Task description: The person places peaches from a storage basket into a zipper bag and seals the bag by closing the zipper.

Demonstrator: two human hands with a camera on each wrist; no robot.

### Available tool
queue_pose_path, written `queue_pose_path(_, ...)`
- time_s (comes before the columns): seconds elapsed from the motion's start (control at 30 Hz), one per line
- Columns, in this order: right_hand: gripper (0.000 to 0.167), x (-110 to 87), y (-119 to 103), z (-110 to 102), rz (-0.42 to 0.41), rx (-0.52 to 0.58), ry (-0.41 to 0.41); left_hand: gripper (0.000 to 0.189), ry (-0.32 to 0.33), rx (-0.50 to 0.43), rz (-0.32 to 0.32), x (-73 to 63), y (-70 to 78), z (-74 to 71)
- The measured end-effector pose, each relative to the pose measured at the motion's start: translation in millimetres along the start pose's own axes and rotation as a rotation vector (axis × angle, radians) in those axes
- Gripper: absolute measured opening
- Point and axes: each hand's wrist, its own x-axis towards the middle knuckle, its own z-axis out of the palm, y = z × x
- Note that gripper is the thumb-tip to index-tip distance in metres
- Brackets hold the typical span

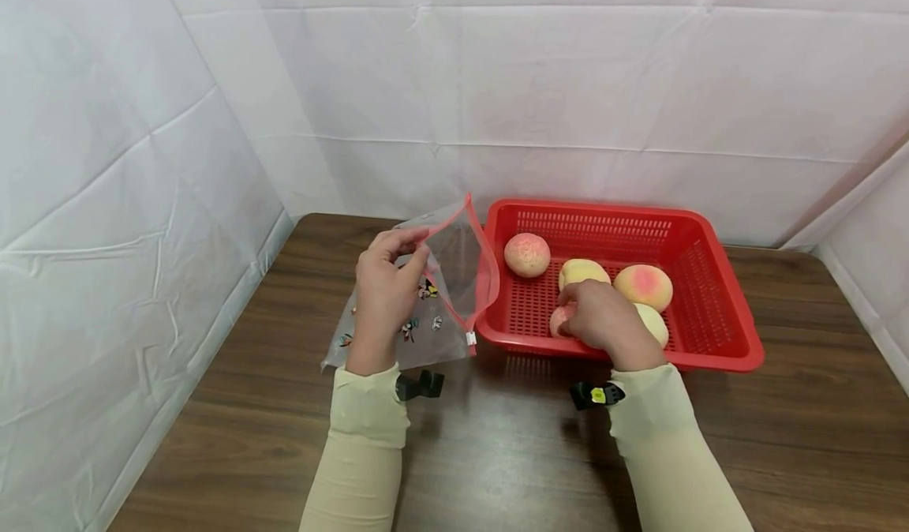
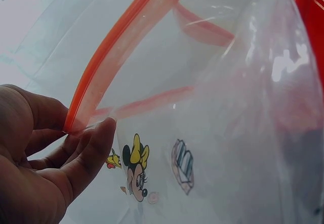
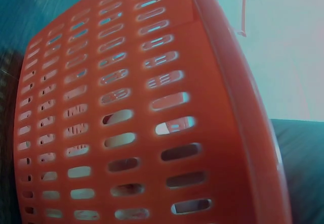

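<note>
Red rectangular slotted plastic basket (image 1: 735,311), right. Clear cartoon-printed plastic zip bag (image 1: 426,346), left; gaping mouth could collapse, should left hand (image 1: 387,291), pinching its rim (image 2: 93,77), slip. Right hand (image 1: 607,317): fingers curled round pink spherical peach (image 1: 558,320), basket's near side; loose grip could drop it. Right hand: head view only; right wrist view, slotted wall (image 3: 223,138).

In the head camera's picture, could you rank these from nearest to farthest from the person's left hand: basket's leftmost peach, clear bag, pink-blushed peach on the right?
1. Clear bag: pinched by the left hand.
2. Leftmost peach: at the left side of the basket.
3. Pink-blushed peach: farther right, same basket.
</note>
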Motion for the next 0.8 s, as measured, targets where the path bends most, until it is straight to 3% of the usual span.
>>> queue_pose_path(0.57, 0.014, 1.5, 1.6, 0.7, -0.03, 0.001, 0.02, 0.022, -0.006, 0.011, 0.008, 0.9, -1.3, -0.2)
queue_pose_path(0.8, 0.024, 0.9, 1.9, -2.3, -0.07, 0.004, 0.051, 0.022, -0.004, 0.014, 0.008, 0.9, -1.2, -0.2)
